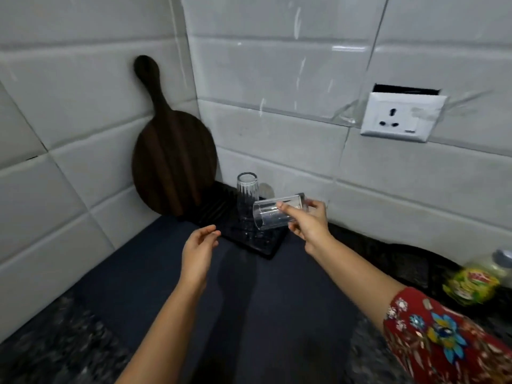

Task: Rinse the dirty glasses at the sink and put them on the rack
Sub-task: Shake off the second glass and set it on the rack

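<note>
Left of the rack (250,242), a dark board (171,151) leans in the tiled corner. The left hand (198,248) hovers at the rack's near-left edge, fingers loosely curled, holding nothing. One glass (246,194) stands upside down on the rack. Over the rack's right side, the right hand (307,223) grips a second glass (270,214) tipped sideways, thumb on top, fingers beneath.

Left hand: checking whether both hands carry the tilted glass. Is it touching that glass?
Apart. Head view shows rack between the left hand and the glass, which the right hand grips.
</note>
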{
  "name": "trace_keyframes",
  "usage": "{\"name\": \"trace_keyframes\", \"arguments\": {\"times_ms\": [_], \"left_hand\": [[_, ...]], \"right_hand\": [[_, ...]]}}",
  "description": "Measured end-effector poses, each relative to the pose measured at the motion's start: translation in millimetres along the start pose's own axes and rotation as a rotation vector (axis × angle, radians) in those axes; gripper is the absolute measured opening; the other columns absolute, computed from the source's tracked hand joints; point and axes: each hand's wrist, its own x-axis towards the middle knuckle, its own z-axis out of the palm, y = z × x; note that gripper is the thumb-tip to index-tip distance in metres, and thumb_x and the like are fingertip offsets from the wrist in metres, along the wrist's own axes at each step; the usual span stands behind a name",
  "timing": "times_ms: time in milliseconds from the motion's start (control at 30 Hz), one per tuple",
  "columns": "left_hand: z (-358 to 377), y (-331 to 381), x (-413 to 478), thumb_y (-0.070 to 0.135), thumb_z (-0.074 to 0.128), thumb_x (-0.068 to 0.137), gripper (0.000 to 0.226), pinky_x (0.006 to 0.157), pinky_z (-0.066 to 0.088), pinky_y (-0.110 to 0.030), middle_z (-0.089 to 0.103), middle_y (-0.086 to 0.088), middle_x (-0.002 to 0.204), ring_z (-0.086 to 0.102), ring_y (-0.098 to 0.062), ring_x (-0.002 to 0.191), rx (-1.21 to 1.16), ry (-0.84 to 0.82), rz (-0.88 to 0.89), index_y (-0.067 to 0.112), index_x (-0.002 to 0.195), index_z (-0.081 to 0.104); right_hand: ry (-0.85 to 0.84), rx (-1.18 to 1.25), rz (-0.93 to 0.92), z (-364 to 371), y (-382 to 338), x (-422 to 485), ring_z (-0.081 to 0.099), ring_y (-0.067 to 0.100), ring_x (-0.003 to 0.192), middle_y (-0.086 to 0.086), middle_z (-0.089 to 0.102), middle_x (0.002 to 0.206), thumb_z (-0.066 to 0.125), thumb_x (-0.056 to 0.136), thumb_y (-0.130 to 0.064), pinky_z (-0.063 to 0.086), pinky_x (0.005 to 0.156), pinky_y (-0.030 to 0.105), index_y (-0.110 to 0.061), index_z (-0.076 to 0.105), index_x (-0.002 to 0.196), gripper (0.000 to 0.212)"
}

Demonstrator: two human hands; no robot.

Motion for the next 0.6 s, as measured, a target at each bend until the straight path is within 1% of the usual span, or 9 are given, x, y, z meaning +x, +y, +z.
{"name": "trace_keyframes", "arguments": {"times_ms": [100,133,167,233,300,367,467,500,600], "left_hand": [[-9.5,-13.0,15.6,0.02,0.055,0.095,0.026,0.078,0.04,-0.023,0.063,-0.001,0.119,0.06,-0.011,0.101,-0.012,0.032,-0.023,0.016,0.12,0.06],[-11.3,-17.2,18.0,0.019,0.055,0.095,0.025,0.077,0.04,-0.022,0.064,0.0,0.118,0.06,-0.01,0.099,-0.016,0.036,-0.033,0.016,0.119,0.06],[-13.4,-21.6,21.0,0.019,0.055,0.095,0.024,0.078,0.04,-0.023,0.064,0.001,0.117,0.06,-0.009,0.099,-0.021,0.04,-0.046,0.017,0.118,0.06],[-16.6,-30.3,25.6,0.02,0.054,0.096,0.022,0.083,0.041,-0.025,0.064,0.002,0.116,0.06,-0.01,0.101,-0.028,0.038,-0.073,0.02,0.116,0.06],[-17.3,-36.1,28.9,0.02,0.054,0.096,0.021,0.082,0.042,-0.024,0.064,0.002,0.116,0.06,-0.011,0.103,-0.041,0.044,-0.093,0.02,0.116,0.06],[-18.0,-40.2,32.8,0.02,0.054,0.096,0.022,0.074,0.041,-0.019,0.063,0.002,0.116,0.059,-0.012,0.105,-0.053,0.063,-0.103,0.019,0.117,0.061],[-18.0,-44.3,36.7,0.02,0.054,0.096,0.025,0.071,0.04,-0.015,0.062,0.002,0.116,0.058,-0.011,0.105,-0.053,0.075,-0.098,0.018,0.12,0.06],[-17.9,-45.7,37.5,0.02,0.054,0.096,0.025,0.071,0.04,-0.015,0.062,0.002,0.116,0.058,-0.01,0.104,-0.054,0.073,-0.095,0.018,0.121,0.06],[-17.7,-49.2,39.9,0.019,0.053,0.097,0.026,0.071,0.041,-0.015,0.063,0.003,0.114,0.058,-0.007,0.101,-0.055,0.068,-0.097,0.017,0.121,0.06]], "right_hand": [[0.004,-0.273,-0.19,37.5,16.0,22.3,0.061,0.015,0.091,0.002,0.059,0.113,0.09,0.056,-0.031,0.055,0.077,0.034,-0.024,0.036,0.108,0.075],[0.001,-0.371,-0.247,47.0,19.5,27.1,0.061,0.015,0.096,-0.001,0.06,0.112,0.09,0.055,-0.034,0.054,0.084,0.036,-0.024,0.035,0.108,0.077],[-0.008,-0.458,-0.296,57.8,23.1,32.0,0.061,0.014,0.097,-0.002,0.06,0.111,0.09,0.055,-0.035,0.052,0.086,0.034,-0.023,0.034,0.109,0.079],[-0.013,-0.601,-0.376,75.8,29.0,38.8,0.057,0.011,0.09,-0.005,0.057,0.105,0.089,0.056,-0.037,0.046,0.075,0.025,-0.022,0.033,0.108,0.078],[-0.01,-0.696,-0.458,88.1,34.4,44.6,0.055,0.01,0.085,-0.003,0.058,0.107,0.089,0.054,-0.039,0.04,0.069,0.02,-0.025,0.03,0.102,0.078],[-0.016,-0.772,-0.526,96.9,41.9,49.8,0.058,0.014,0.092,-0.001,0.056,0.11,0.09,0.052,-0.038,0.041,0.071,0.02,-0.023,0.034,0.103,0.078],[-0.036,-0.842,-0.583,105.1,50.0,54.2,0.056,0.02,0.102,-0.009,0.046,0.1,0.091,0.052,-0.035,0.049,0.08,0.029,-0.017,0.043,0.109,0.077],[-0.045,-0.854,-0.586,107.3,52.7,55.4,0.057,0.021,0.103,-0.008,0.049,0.098,0.09,0.052,-0.036,0.05,0.082,0.032,-0.017,0.044,0.109,0.076],[-0.063,-0.894,-0.571,114.3,58.5,59.5,0.056,0.024,0.105,0.0,0.064,0.103,0.09,0.053,-0.037,0.048,0.08,0.031,-0.02,0.046,0.11,0.075]]}}
